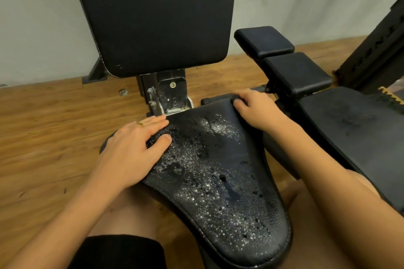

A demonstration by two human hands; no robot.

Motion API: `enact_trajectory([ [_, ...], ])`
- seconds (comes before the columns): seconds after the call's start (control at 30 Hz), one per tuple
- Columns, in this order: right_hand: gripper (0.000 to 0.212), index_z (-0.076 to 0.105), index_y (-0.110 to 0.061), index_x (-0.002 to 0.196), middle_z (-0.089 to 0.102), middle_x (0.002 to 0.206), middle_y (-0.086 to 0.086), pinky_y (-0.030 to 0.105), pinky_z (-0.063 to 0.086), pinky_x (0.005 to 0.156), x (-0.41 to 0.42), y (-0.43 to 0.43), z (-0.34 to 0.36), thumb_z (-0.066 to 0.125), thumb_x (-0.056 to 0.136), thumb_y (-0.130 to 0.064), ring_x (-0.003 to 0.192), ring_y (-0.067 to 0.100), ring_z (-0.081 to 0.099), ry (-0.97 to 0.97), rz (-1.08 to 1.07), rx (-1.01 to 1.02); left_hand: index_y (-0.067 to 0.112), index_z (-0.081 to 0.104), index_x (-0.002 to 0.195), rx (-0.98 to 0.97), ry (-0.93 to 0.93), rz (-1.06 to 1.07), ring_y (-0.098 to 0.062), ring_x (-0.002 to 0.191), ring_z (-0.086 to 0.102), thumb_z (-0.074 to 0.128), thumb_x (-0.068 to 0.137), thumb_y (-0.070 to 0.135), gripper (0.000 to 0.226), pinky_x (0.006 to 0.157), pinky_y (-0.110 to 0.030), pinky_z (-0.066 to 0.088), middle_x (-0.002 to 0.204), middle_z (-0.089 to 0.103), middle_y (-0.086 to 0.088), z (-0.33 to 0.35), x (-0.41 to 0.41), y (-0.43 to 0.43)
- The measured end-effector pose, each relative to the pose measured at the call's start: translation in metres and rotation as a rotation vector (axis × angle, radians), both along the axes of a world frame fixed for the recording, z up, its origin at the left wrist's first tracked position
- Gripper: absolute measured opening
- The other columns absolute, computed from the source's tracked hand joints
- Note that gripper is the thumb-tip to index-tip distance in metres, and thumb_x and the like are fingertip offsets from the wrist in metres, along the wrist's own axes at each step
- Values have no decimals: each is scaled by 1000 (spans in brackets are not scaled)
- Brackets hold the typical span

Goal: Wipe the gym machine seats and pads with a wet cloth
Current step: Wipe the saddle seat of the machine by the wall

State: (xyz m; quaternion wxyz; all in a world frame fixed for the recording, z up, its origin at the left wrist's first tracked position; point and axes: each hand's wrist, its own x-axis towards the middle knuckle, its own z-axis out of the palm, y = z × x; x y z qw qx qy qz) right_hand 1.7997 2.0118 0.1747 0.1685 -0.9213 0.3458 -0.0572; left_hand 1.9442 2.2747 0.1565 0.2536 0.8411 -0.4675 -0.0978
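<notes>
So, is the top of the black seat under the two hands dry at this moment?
No, the seat is speckled with shining water droplets over most of its top.

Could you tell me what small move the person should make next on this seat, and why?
Probably sweep the left grip forward along the seat toward its narrow front. Droplets speckle nearly the whole surface, the left grip lies flat at the rear left, and the right grip curls over the rear right corner. I cannot make out a cloth.
</notes>
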Motion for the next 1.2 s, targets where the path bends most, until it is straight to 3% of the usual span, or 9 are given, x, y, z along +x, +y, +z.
enact_trajectory([
  [0.07,32,66,-11,116,66,117,16,38,44,80,20,-18,-1,44,101,-27,110,39,58,61,-28,3,40,54,139,17,1,-1,-3,139,38,33,85,67,64,114,-38,32,138,34,37,1,-1,-2],
  [0.2,36,68,-16,119,67,117,15,39,46,87,24,-27,1,45,101,-37,111,39,58,99,-31,13,41,52,140,37,4,19,-1,141,34,41,94,63,52,114,-33,28,146,38,31,3,-2,-1],
  [0.3,32,65,-23,126,67,125,6,35,44,92,-10,3,4,50,100,-33,120,32,56,-21,-27,-6,41,49,143,50,-18,14,5,140,28,42,96,60,50,116,-28,20,150,37,27,4,-6,3],
  [0.43,34,60,-21,134,56,141,-4,28,33,110,-73,71,4,53,100,-25,136,14,44,-297,-52,83,42,52,140,23,-13,37,1,140,33,44,96,60,48,114,-36,28,147,40,30,3,-3,3],
  [0.6,38,55,-18,138,51,145,-2,29,29,115,-83,74,-3,50,102,-26,141,14,39,-337,-78,60,42,55,138,19,19,38,-3,139,38,41,92,67,54,109,-41,34,145,42,30,2,-1,-1],
  [0.77,30,64,-7,121,63,126,15,43,45,97,-29,13,-5,47,101,-22,123,37,53,-126,-56,-21,42,54,139,43,26,50,-7,140,39,47,96,56,46,110,-41,34,147,43,27,4,-6,-4],
  [0.93,28,69,-13,112,69,112,11,36,45,80,-17,2,7,44,100,-22,106,35,60,-4,21,-63,42,50,142,72,-1,28,-5,143,33,45,97,56,48,114,-39,30,151,39,24,7,-7,0],
  [1.07,30,64,-16,126,62,134,3,41,42,105,-63,41,7,51,100,-17,131,24,50,-139,129,0,40,47,144,67,-31,14,-2,144,30,35,92,64,59,118,-32,21,152,36,24,5,-12,4],
  [1.2,33,61,-16,132,59,138,0,41,37,112,-79,55,6,51,101,-17,140,17,41,-202,160,34,39,55,139,9,-36,52,-2,140,36,45,96,59,49,113,-38,30,146,42,28,5,-9,2],
])
